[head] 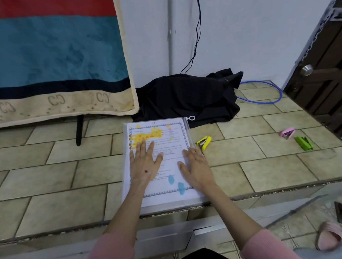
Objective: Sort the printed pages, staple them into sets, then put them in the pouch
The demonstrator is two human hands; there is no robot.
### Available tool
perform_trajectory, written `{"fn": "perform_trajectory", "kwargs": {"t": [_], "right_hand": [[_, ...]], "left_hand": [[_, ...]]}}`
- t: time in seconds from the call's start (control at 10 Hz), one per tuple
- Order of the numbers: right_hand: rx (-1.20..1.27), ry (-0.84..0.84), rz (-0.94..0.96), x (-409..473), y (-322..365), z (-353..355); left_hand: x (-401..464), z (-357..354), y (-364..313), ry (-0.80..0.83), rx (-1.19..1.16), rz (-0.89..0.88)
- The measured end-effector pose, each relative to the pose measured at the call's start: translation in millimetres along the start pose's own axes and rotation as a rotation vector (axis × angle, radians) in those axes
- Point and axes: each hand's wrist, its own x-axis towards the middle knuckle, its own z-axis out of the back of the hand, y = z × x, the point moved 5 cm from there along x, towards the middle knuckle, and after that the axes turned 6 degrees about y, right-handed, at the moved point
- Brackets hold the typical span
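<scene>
A clear zip pouch [195, 200] lies flat on the tiled ledge with printed pages [166, 130] inside; the top page shows a yellow giraffe and blue splashes. Its white ring zipper pull [192, 118] sits at the far right corner. My left hand [145, 162] lies flat on the pouch's left half with fingers spread. My right hand [195, 168] presses flat near the right edge. A yellow stapler [204, 142] lies just right of the pouch.
A pink stapler [287, 133] and a green stapler [304, 142] lie further right on the tiles. Black cloth [185, 98] is bunched behind the pouch, with a blue cable [276, 97] beside it. A striped blanket [44, 58] hangs at left; a dark door [333, 74] stands at right.
</scene>
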Motion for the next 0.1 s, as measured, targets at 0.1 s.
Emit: {"fn": "perform_trajectory", "kwargs": {"t": [0.1], "right_hand": [[0.149,-0.170,0.090,-17.2,-6.8,21.1]], "left_hand": [[-10.4,18.6,2.4,-0.209,-0.149,-0.047]]}}
